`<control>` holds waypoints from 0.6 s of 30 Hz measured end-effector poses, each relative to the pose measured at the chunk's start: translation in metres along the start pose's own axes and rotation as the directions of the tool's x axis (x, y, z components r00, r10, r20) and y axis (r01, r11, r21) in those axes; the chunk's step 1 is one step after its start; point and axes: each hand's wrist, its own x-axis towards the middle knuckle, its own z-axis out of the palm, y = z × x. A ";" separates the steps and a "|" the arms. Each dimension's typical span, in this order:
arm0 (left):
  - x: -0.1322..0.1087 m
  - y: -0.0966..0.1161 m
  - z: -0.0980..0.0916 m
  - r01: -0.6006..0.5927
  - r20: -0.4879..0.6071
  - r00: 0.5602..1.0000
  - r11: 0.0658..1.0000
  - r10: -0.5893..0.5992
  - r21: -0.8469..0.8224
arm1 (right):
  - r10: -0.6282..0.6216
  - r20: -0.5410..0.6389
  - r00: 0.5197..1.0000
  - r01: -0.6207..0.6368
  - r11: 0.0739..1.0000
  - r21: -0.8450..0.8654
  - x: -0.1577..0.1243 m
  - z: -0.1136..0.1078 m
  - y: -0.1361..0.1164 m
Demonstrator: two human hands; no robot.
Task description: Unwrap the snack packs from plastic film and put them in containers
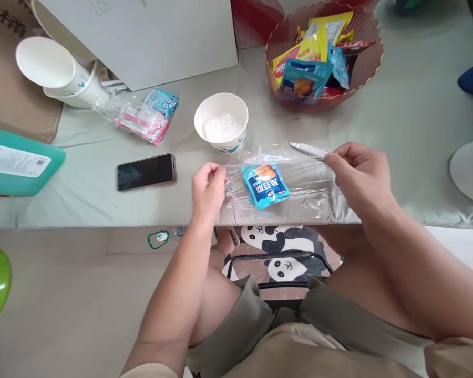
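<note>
A sheet of clear plastic film [309, 186] is stretched low over the table between my two hands. My left hand [208, 190] pinches its left edge. At the film's right end, my right hand [362, 170] is closed on a corner. By its fingertips lies a slim white strip [307, 149] with a pointed end, whose kind I cannot make out. A blue snack packet [265, 185] rests on the film, its print upside down to me. Just beyond the film stands a white paper bowl [221, 122] with crumpled clear plastic inside.
A phone [145, 172] lies to the left. Behind it are pink and blue packets [145, 118] in clear wrap and stacked paper tubs [59, 65]. A ribbed red basket [323, 100] of snacks stands at the back right, beside a large white box [161, 39].
</note>
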 end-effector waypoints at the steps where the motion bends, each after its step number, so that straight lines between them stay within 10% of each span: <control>1: -0.001 0.000 -0.001 0.038 0.023 0.999 0.999 -0.038 -0.001 | -0.019 0.017 1.000 0.019 0.998 -0.056 0.001 -0.003 0.002; 6: -0.004 0.003 -0.011 -0.029 0.104 0.995 0.970 0.004 0.243 | -0.277 0.024 0.961 0.263 0.879 -0.398 0.004 -0.006 0.016; 11: 0.001 0.012 -0.002 -0.332 0.167 0.941 0.901 0.295 0.280 | -0.466 0.132 0.875 0.484 0.834 -0.264 -0.001 0.023 0.007; 18: 0.006 0.012 0.012 -0.252 0.083 0.967 0.955 0.242 0.156 | -0.269 0.249 0.930 0.327 0.916 -0.232 0.004 0.056 -0.010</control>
